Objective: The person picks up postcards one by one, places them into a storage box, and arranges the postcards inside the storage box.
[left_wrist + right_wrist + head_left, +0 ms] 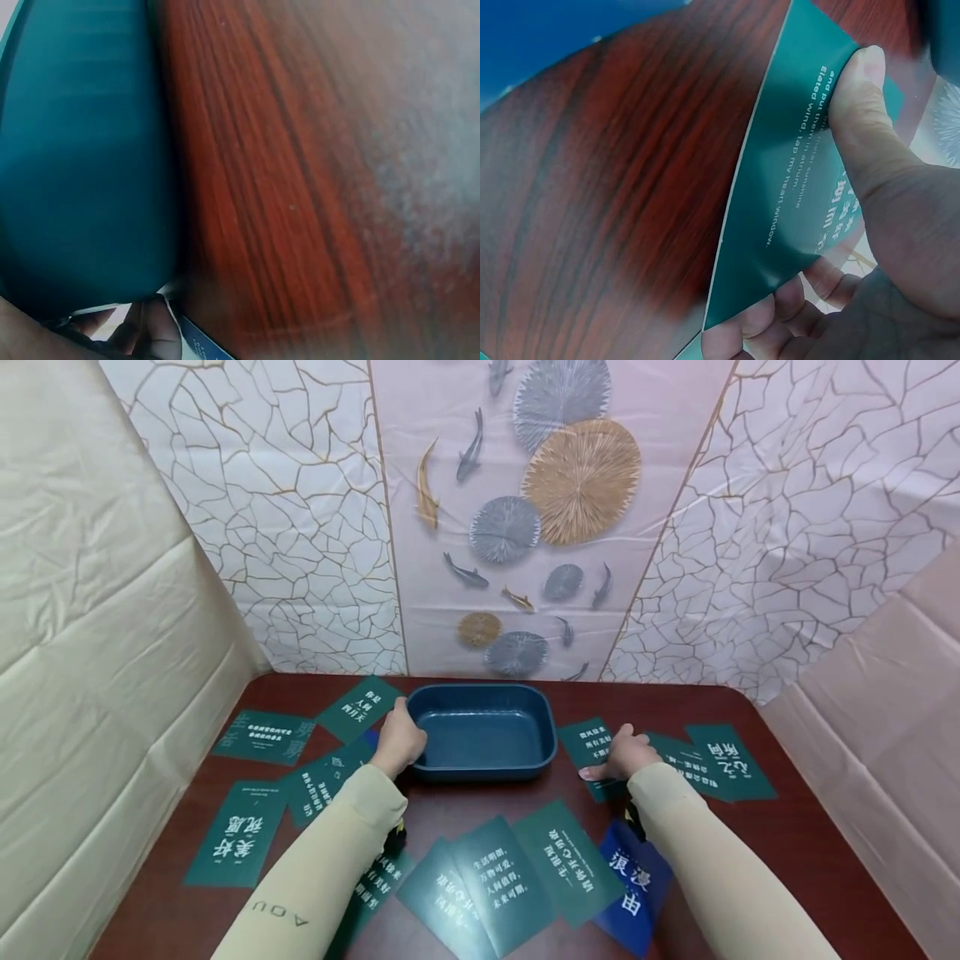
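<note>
A dark blue rectangular tray [483, 772] with raised walls sits at the back middle of the table. At its left end, my left hand [400, 739] grips the wall. In the left wrist view, its curled fingers [159, 330] show at the lower corner of the tray [82, 165]. To the tray's right, my right hand [628, 752] holds a green card [585, 743] with white printed writing. The right wrist view has the thumb lying across the face of this card [772, 180] and the other fingers bent at its lower edge.
Several green cards lie on the dark red wooden table [570, 697]: a group at the left [238, 835], overlapping ones at the front [502, 877] and others at the right [731, 764]. A blue card [637, 885] lies under the right forearm. Cloth walls enclose the back and sides.
</note>
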The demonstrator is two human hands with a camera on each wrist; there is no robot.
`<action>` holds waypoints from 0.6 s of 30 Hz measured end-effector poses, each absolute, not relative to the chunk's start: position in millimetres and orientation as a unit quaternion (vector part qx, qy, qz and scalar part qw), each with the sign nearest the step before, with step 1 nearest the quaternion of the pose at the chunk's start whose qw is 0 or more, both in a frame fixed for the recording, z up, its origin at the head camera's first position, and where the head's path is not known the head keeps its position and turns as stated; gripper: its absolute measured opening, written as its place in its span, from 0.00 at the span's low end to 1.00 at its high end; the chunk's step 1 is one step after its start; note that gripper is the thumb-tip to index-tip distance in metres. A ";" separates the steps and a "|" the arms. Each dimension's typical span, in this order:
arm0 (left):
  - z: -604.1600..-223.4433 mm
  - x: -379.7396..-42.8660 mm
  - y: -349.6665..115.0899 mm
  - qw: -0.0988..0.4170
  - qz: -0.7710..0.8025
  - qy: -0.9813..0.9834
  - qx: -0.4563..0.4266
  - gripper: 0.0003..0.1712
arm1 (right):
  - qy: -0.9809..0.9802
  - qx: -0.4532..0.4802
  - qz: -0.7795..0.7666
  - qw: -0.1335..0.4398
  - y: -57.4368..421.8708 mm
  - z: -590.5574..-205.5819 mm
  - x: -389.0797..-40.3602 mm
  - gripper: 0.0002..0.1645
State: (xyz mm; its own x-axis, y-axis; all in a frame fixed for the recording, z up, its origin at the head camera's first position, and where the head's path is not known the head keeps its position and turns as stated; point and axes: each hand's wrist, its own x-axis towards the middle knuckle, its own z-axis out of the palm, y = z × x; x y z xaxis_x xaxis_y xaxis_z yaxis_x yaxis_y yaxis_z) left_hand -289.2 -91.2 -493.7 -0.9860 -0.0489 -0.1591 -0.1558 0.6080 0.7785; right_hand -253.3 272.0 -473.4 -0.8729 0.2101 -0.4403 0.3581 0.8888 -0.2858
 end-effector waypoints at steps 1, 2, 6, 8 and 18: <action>-493.5 -288.6 -91.2 0.064 0.431 0.898 -0.057 0.40 | 0.950 0.150 -0.183 0.205 271.6 -474.3 -252.6 0.75; -493.0 -288.0 -91.1 0.067 0.426 0.900 -0.058 0.41 | 0.949 0.150 -0.183 0.207 271.2 -474.7 -251.9 0.76; -490.0 -287.2 -91.1 0.065 0.412 0.907 -0.055 0.41 | 0.951 0.143 -0.182 0.203 271.2 -475.0 -250.4 0.76; -487.7 -286.9 -90.5 0.061 0.411 0.908 -0.054 0.41 | 0.953 0.140 -0.180 0.200 271.4 -474.2 -250.7 0.77; -491.6 -289.6 -88.3 0.068 0.398 0.914 -0.052 0.41 | 0.953 0.136 -0.174 0.206 275.8 -476.6 -251.9 0.78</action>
State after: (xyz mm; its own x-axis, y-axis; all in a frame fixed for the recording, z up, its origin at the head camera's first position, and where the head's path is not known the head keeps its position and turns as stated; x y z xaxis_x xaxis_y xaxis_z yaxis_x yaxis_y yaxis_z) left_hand -289.6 -88.3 -491.6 -0.9853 -0.0406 -0.1662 -0.1493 0.6785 0.7192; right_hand -251.9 275.8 -476.6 -0.8779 0.1871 -0.4407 0.3306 0.9027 -0.2753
